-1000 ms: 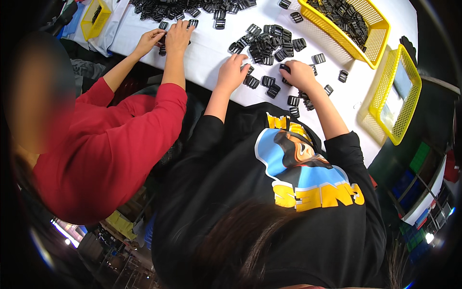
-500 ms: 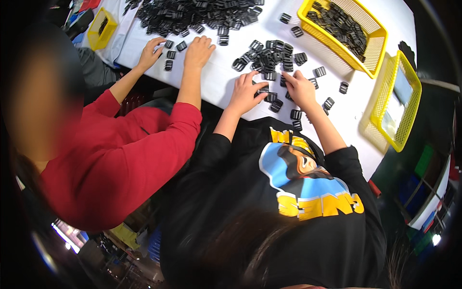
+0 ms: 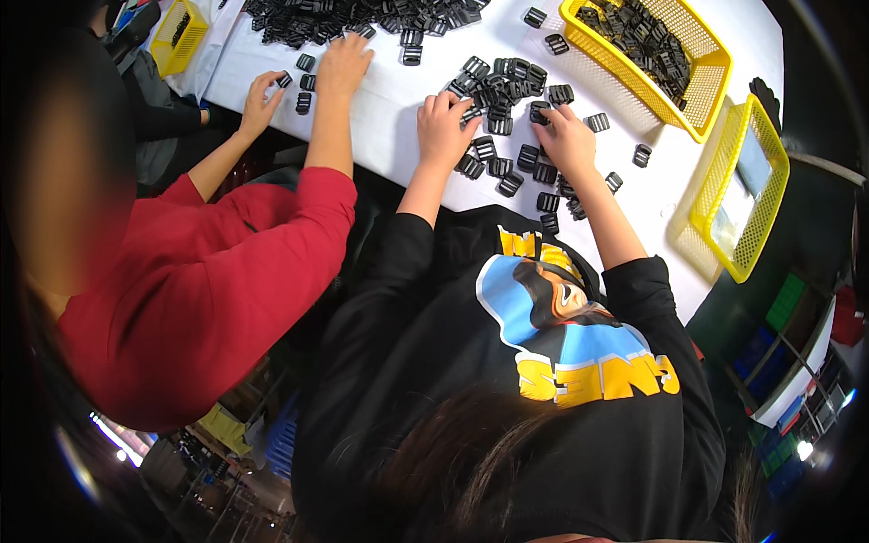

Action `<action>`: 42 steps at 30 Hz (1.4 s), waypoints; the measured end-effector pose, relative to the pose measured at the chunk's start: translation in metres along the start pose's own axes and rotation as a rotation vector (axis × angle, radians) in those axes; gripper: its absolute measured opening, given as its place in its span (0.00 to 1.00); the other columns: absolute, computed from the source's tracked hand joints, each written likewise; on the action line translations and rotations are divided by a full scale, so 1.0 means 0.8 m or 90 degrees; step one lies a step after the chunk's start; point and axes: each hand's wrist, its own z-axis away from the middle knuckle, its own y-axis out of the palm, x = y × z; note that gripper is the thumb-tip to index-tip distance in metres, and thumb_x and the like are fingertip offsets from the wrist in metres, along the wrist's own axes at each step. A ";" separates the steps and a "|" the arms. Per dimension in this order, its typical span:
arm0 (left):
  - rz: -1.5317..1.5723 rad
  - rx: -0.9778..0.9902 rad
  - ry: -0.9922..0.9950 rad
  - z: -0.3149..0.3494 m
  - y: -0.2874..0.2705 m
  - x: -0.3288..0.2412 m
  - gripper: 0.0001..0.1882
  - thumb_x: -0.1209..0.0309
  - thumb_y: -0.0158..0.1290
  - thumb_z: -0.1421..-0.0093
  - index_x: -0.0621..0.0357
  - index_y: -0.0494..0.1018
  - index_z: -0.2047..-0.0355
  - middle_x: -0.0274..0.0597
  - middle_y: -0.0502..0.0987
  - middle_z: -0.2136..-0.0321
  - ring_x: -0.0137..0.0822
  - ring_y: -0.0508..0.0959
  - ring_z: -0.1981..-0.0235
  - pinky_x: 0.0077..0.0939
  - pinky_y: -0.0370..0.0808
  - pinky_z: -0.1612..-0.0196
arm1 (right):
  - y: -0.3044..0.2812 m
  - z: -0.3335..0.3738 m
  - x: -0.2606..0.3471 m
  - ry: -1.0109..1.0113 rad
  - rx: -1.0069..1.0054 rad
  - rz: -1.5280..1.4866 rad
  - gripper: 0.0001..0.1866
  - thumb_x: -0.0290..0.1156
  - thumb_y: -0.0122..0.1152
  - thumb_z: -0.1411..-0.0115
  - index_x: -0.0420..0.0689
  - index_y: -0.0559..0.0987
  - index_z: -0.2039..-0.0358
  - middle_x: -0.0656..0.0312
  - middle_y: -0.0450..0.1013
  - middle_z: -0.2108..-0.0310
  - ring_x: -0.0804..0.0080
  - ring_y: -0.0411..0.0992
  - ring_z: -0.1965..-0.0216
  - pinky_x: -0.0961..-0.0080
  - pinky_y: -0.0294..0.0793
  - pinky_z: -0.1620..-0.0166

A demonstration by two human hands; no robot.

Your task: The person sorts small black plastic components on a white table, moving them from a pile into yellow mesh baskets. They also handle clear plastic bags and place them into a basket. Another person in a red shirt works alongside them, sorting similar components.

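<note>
Sorting step: both hands work loose black buckles on the white counter, judged picking/arranging pcs one at a time.
Buckles, nearest: scattered row just below both sets of fingers, by the counter edge; some lie between the two hands.
Left hand: fingers curled down onto buckles, knuckles up; can't tell if one is pinched or only pressed.
Right hand: fingers bent, tips on a buckle at the pile's edge; grip hidden, can't tell.
Small pile: just beyond the fingertips, pcs overlapping.
How to do well (judgement): take from the pile's edge, not the middle, so pcs don't tangle; one pc per hand; keep the near row off the counter edge, a nudge could drop them.
Co-worker's hands: left of the left hand, near but apart; mind the elbows.
Yellow baskets: one w/ buckles beyond-right of the right-hand fingers, another further right.
Big heap: farthest, beyond-left.
</note>
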 end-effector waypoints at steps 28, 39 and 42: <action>0.052 -0.083 -0.232 0.000 0.003 0.033 0.16 0.68 0.59 0.62 0.58 0.66 0.73 0.43 0.68 0.78 0.43 0.67 0.70 0.34 0.65 0.66 | 0.002 -0.014 0.007 0.190 0.083 0.012 0.09 0.34 0.57 0.62 0.45 0.73 0.78 0.55 0.71 0.78 0.58 0.70 0.74 0.65 0.68 0.70; 0.234 0.075 -0.227 0.004 -0.005 0.025 0.11 0.72 0.54 0.59 0.58 0.66 0.75 0.38 0.68 0.77 0.37 0.68 0.71 0.31 0.64 0.63 | -0.025 -0.002 -0.002 0.082 0.096 -0.057 0.19 0.35 0.56 0.57 0.48 0.69 0.61 0.61 0.68 0.74 0.64 0.68 0.71 0.70 0.68 0.68; 0.141 0.012 -0.070 -0.008 0.002 0.005 0.11 0.70 0.55 0.58 0.56 0.68 0.73 0.38 0.68 0.77 0.38 0.68 0.70 0.31 0.63 0.62 | -0.013 -0.027 -0.029 0.084 -0.077 0.023 0.20 0.37 0.58 0.56 0.49 0.70 0.60 0.59 0.67 0.69 0.63 0.68 0.67 0.70 0.68 0.65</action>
